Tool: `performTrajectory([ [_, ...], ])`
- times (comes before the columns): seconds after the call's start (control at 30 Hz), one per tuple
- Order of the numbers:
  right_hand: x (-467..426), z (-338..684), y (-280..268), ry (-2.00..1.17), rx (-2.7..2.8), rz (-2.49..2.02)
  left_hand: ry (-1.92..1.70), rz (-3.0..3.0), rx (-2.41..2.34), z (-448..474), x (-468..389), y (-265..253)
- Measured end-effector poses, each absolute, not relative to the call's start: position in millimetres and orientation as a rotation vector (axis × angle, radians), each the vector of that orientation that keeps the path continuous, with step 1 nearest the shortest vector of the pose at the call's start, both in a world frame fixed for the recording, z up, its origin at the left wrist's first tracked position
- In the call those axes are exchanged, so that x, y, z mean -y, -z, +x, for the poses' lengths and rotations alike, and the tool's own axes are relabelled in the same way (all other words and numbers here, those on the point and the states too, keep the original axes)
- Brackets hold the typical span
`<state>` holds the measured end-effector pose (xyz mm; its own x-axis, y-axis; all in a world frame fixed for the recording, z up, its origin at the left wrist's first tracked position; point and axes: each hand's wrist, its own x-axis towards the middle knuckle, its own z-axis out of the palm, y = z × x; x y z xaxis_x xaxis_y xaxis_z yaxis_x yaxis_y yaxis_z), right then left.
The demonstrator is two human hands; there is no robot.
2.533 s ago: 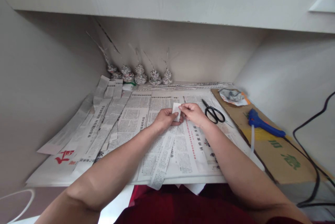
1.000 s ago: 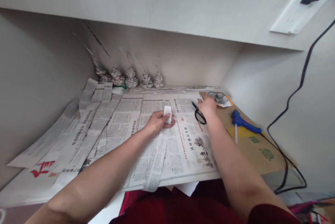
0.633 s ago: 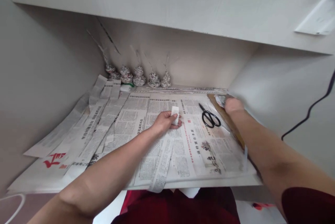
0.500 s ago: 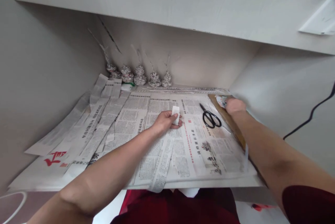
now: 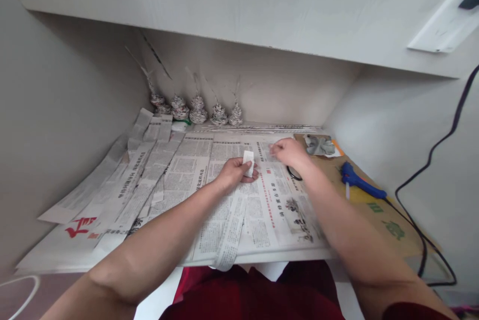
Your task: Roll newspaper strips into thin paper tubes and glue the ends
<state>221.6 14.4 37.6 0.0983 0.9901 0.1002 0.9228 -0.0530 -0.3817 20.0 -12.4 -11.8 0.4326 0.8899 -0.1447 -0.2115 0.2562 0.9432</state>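
Observation:
In the head view, my left hand [image 5: 237,172] pinches a small folded strip of newspaper [image 5: 248,159] between thumb and fingers, above newspaper sheets [image 5: 228,150] on the desk. My right hand [image 5: 288,152] hovers a short way to its right with the fingers drawn together. Whatever lies between these fingertips, if anything, is too small and blurred to make out. Black scissors [image 5: 294,173] lie under my right hand and wrist, with only part of a handle loop showing. A long newspaper strip [image 5: 231,232] runs below my left hand and curls over the desk's front edge.
Cut newspaper strips [image 5: 130,175] are heaped at the left. Several coiled paper figures [image 5: 198,110] stand along the back, left of thin paper rods [image 5: 258,129]. On the right, a brown board [image 5: 359,160] bears a crumpled grey cloth [image 5: 320,145] and a corded blue glue gun [image 5: 361,182].
My right hand has moved left from the cloth on the board and now covers most of the scissors. The glue gun has come into sight. My left hand stays almost still with the strip.

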Motion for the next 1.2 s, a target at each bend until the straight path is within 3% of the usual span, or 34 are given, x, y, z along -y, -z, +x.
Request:
performTrajectory([
  [0.1, -2.3, 193.6, -21.4, -0.852, 1.794, -1.704, -0.864, 1.054, -0.799, 18.9, 11.5, 13.2],
  [0.2, 7.3, 182.2, -8.1, -1.024, 1.673, -1.485, -0.862, 1.085, -0.804, 18.9, 11.6, 14.2],
  [0.83, 15.9, 182.9, -5.9, -1.414, 1.34, -1.229, -0.799, 1.198, -0.815, 18.7, 11.7, 15.7],
  [1.2, 14.7, 175.1, 0.3, -1.345, 1.219, -1.25, -0.804, 1.193, -0.795, 18.2, 11.9, 18.0],
])
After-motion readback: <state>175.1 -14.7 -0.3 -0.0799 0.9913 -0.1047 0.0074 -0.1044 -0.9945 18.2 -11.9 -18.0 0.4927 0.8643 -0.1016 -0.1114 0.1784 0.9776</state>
